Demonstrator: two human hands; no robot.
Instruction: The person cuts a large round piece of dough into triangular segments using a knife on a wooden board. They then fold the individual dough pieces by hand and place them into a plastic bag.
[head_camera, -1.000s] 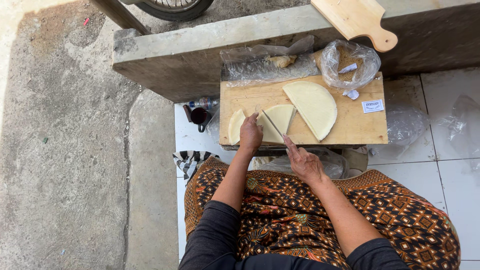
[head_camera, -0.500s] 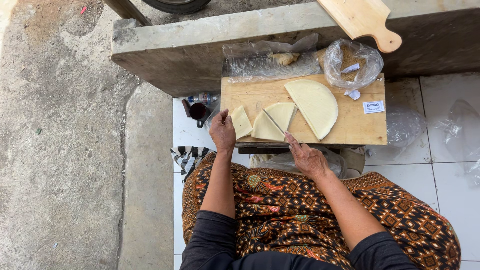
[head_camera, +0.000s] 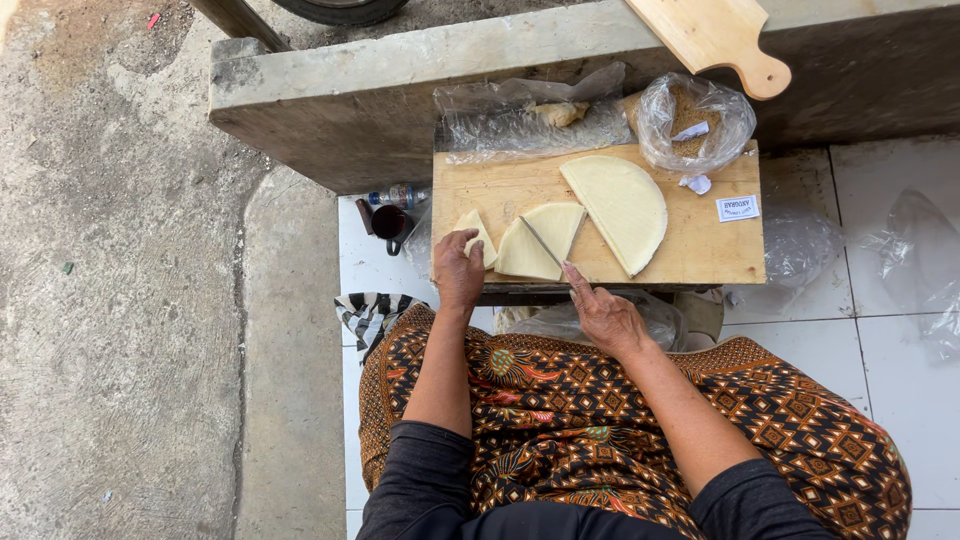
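Observation:
A wooden cutting board (head_camera: 700, 245) in front of my lap carries pale yellow flat pieces: a half disc (head_camera: 620, 205), two wedges (head_camera: 558, 225) side by side, and a small wedge (head_camera: 478, 232) at the left end. The fingers of my left hand (head_camera: 458, 272) curl over that small wedge. At the board's near edge, my right hand (head_camera: 605, 315) grips a knife (head_camera: 545, 243). Its thin blade lies along the cut between the two middle wedges.
A concrete ledge (head_camera: 330, 110) runs behind the board, with a handled wooden board (head_camera: 710, 35) on top. Crumpled plastic bags (head_camera: 695, 120) lie at the board's far edge. A dark cup (head_camera: 390, 222) and a small bottle (head_camera: 400, 195) stand to the left, above a striped cloth (head_camera: 365, 312).
My left hand has shifted left along the board, from beside the middle wedges onto the small end wedge. My right hand and the knife have hardly moved.

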